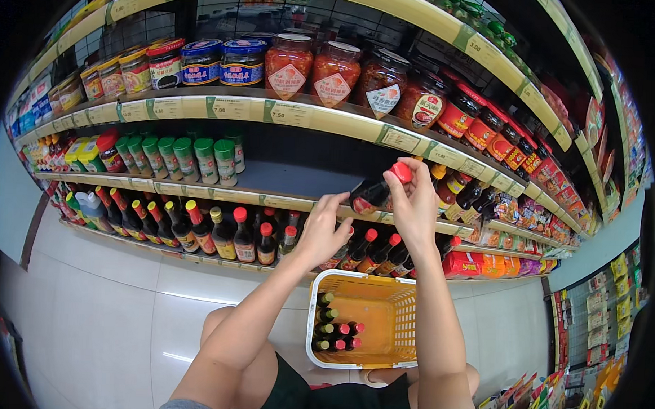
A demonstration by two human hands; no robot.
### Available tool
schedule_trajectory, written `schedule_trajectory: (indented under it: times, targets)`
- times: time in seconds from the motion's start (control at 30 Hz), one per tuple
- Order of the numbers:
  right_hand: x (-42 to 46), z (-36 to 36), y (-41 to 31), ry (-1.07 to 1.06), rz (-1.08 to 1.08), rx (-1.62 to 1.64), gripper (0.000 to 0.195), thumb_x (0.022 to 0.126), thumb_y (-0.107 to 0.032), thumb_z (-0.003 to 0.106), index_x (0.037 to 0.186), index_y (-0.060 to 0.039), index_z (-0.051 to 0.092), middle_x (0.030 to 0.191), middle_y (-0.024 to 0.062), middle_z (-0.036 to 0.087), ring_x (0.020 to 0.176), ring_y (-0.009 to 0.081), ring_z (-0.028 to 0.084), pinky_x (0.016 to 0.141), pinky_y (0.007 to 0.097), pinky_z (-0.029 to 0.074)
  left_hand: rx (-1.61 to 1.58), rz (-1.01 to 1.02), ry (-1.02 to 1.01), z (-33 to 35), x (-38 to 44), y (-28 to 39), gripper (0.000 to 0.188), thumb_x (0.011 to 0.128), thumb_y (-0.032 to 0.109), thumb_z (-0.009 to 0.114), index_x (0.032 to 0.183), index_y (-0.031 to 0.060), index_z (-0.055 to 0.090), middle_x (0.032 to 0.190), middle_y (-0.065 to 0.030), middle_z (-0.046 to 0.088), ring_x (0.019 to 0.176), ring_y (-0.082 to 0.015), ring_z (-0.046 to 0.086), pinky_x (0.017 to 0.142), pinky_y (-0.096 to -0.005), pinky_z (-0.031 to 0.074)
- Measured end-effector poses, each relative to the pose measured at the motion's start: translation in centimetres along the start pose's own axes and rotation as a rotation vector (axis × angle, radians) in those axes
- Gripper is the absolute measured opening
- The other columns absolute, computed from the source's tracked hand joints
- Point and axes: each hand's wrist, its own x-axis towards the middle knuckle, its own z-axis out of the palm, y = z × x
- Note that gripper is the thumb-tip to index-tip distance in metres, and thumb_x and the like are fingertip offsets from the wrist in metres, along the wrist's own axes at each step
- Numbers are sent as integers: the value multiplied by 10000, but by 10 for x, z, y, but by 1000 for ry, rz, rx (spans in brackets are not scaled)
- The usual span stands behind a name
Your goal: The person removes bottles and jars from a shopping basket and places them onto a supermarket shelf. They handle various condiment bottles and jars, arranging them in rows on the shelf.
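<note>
A dark sauce bottle [372, 194] with a red cap is tilted in front of the middle shelf. My right hand [414, 199] grips it by the cap. The fingertips of my left hand [322, 228] are close to the bottle's base; whether they touch it I cannot tell. That hand's fingers are apart. Below my hands, a yellow plastic basket [365, 275] with a white rim stands on the floor between my knees. Several dark bottles with red caps [357, 328] and yellow-green caps [326, 314] stand at its left side.
Sauce bottles [240, 234] line the bottom shelf. Green-capped seasoning shakers [203, 159] stand on the middle shelf, left of my hands. Above, glass jars of chili sauce [290, 65] fill a shelf with a protruding price rail [320, 116]. Packaged goods [532, 395] are at lower right.
</note>
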Motion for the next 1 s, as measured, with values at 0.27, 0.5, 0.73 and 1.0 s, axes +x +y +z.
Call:
schedule_trajectory:
  times: [0.27,0.5,0.73,1.0]
  targets:
    - [16,34,24,26,85,-120,338,848,-188,708,1086,-3,557,746,150,659,630,249,647,609,337,504,100,68,-47,11,29,-30,482,842,-2,484,1320,-52,451,1261,-238,513,1182,-396,479,1019,-439,387]
    - [28,44,21,-10,158,-196,335,830,-192,726,1002,52,574,688,181,641,611,299,647,597,369,497,60,19,-109,19,40,-44,526,833,-48,432,1356,-85,396,1306,-268,483,1189,-382,510,1007,-419,413]
    - [41,46,47,-15,83,-327,353,845,-216,713,1034,59,596,622,127,649,601,225,679,592,321,512,-6,-11,-148,27,44,-43,536,836,-78,405,1370,-112,365,1322,-270,471,1162,-326,564,959,-374,466]
    - [14,11,36,-62,121,15,448,897,-143,635,1246,66,447,1052,244,665,831,239,711,706,328,544,-10,-56,-38,27,31,-24,447,845,-56,467,1292,-58,479,1219,-231,539,1105,-320,593,907,-370,503]
